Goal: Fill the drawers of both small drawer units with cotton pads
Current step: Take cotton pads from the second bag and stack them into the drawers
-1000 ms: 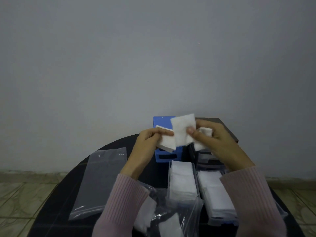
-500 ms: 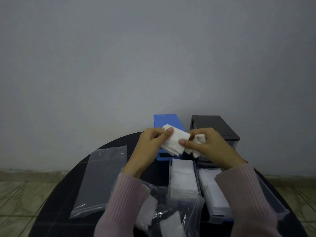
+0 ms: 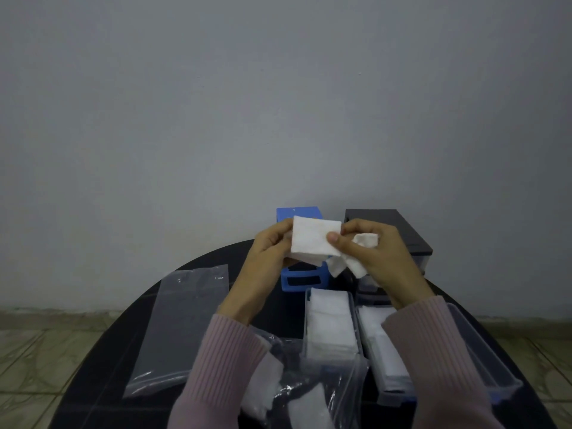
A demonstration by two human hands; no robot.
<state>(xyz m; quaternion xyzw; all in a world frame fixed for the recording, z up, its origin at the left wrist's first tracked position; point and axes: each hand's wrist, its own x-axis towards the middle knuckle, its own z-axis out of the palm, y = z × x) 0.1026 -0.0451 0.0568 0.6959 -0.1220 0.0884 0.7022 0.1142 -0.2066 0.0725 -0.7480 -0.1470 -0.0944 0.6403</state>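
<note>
A plain grey wall (image 3: 278,103) fills most of the view, and below it a round black table (image 3: 198,264) stands on a tiled floor (image 3: 37,345). At the back of the table sit two small drawer units side by side: a blue unit (image 3: 305,281) on the left and a black unit (image 3: 399,230) on the right, partly hidden by the hands. Both hands are raised above the table in front of the units. The left hand (image 3: 269,252) grips a small stack of white cotton pads (image 3: 314,239), fingers curled round its left edge, and the stack faces the camera nearly upright. The right hand (image 3: 374,252) pinches the right edge of that stack with thumb and forefinger, and a few more crumpled pads (image 3: 363,243) are tucked in its palm and hang below it. Nearer the camera, three clear drawers lie pulled out on the table: the middle drawer (image 3: 332,329) is packed with white pads, the drawer beside it (image 3: 383,351) on the right also holds pads, and the far-right drawer (image 3: 483,357) is mostly covered by a pink sleeve (image 3: 433,360). A flat clear plastic bag (image 3: 182,326) lies on the left of the table. Another crumpled bag (image 3: 309,388) with pads inside lies at the near edge between the sleeves.
</note>
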